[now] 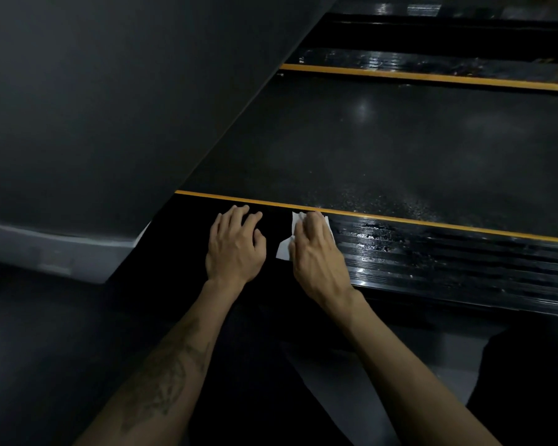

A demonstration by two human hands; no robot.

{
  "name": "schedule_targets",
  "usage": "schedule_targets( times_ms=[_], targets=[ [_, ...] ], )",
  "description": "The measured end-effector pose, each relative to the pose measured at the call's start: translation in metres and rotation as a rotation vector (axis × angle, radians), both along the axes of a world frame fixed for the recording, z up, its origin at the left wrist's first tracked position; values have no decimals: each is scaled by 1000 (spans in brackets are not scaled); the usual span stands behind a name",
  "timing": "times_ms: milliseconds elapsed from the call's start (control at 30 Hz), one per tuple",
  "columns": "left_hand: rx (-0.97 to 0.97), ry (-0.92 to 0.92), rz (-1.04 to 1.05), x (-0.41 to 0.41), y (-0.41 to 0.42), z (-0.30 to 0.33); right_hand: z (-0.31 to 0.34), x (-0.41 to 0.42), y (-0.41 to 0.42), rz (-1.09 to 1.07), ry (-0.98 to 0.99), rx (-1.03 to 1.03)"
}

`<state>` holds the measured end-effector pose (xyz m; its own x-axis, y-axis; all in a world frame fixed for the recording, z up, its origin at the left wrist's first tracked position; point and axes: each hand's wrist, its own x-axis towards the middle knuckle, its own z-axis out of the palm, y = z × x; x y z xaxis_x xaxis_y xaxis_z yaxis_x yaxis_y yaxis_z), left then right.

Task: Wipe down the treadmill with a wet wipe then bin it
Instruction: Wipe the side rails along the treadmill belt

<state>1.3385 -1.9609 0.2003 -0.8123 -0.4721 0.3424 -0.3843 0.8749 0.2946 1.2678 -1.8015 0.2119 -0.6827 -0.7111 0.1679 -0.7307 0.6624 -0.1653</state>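
Nearest, two bare forearms reach forward, the left one tattooed. The left hand (236, 244) rests on the smooth black side rail (187, 239) of the treadmill, its grip loose, fingers slightly bent and holding nothing. Just beside it, the right hand (316, 252) presses a white wet wipe (285, 249) flat onto the rail's ribbed, glistening section. Beyond an orange stripe (432, 222) lies the matte, speckled belt (384, 146). No writing is legible.

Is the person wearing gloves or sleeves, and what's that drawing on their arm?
No gloves and no sleeves show: both the left hand and the right hand are bare, with bare forearms and no watch or rings visible. The left forearm carries a dark tattoo; its design is too dim to make out.
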Motion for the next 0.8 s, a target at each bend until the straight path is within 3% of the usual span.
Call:
schedule_targets(
  times_ms=[200,400,500,800],
  targets=[
    [0,-23,1,0,1,-1,7,4,7,-65,-101,-114],
    [-6,-30,0,0,0,-1,0,4,15,1,84,-185],
    [-9,-26,4,-1,0,0,-8,9,16,-24,37,-225],
    [-12,-12,3,-2,0,-2,-15,6,28,40,45,-108]
  ],
)
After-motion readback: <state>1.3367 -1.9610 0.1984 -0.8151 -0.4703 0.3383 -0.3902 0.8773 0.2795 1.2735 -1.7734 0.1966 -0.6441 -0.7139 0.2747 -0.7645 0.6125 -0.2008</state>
